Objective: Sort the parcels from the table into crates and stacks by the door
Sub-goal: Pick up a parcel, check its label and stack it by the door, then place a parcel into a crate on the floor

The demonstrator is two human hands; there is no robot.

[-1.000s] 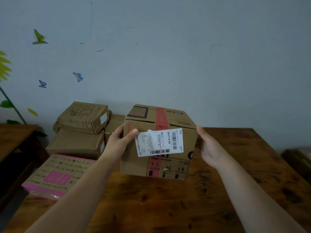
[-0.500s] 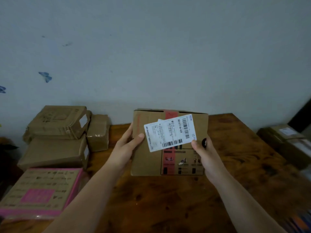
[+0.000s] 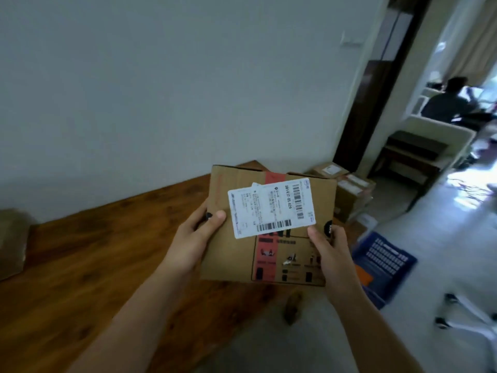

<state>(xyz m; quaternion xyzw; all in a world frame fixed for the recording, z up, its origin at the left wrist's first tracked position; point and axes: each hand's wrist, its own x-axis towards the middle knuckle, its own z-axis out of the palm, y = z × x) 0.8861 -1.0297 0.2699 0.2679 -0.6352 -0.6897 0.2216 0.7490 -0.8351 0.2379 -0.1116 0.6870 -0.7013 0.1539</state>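
Wooden table (image 3: 80, 251) lies at my left; the cardboard parcel (image 3: 236, 254) is off it, held in the air near its right end. My left hand (image 3: 196, 238) grips the parcel's left side, thumb pressed on the front. My right hand (image 3: 330, 254) pinches the lower right edge. I should read the white label (image 3: 271, 211) first, then carry the parcel level, both sides firmly held, toward the blue crate (image 3: 384, 262) or the stacked boxes (image 3: 349, 195) by the door.
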